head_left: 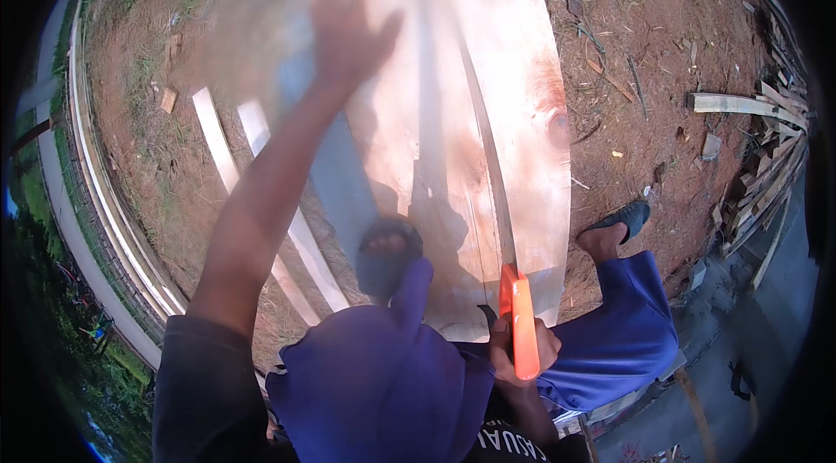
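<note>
A wide pale wooden board runs away from me, blurred and glared at its far part. My left hand is open over the board's upper left, fingers spread; whether it presses on the wood is unclear. At bottom center, my right hand is closed on the orange handle of a saw, whose long blade points up along the board. A thin dark line runs lengthwise left of the blade. My left foot, in a dark slipper, rests on the board. My other foot is on the dirt to the right.
Narrow pale wood strips lie on the dirt left of the board. A pile of scrap lumber sits at the right, beside grey concrete. A pale path and greenery run along the far left.
</note>
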Tool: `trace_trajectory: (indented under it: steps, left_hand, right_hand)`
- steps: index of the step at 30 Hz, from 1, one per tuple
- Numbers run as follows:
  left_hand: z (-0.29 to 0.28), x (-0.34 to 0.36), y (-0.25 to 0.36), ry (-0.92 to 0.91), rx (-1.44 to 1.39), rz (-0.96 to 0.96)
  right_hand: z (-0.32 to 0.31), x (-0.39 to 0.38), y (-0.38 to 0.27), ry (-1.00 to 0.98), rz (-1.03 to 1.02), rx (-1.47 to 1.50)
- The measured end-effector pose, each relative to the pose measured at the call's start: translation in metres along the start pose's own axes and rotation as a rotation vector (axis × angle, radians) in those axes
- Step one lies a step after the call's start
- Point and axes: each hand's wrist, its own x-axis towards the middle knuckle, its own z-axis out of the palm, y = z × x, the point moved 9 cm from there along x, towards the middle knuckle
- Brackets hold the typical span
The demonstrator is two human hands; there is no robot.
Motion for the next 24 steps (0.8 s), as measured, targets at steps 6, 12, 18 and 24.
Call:
trace_trajectory:
  steps: [6,12,18,24]
  left_hand:
    - [-0.001,-0.004,-0.001,-0.009,-0.003,-0.012]
    - [0.001,-0.004,0.001,-0.020,-0.004,-0.027]
    - [-0.002,-0.003,0.000,-0.010,-0.008,-0.015]
    - [0.003,-0.005,0.000,-0.092,-0.018,-0.053]
  right_hand:
    - [0.001,-0.012,0.004,-0.027,0.131,0.147]
    - [0.014,-0.011,0.015,-0.064,0.215,0.160]
    - [0.012,-0.022,0.012,-0.035,0.213,0.171]
    - [0.004,-0.019,-0.002,-0.037,0.224,0.097]
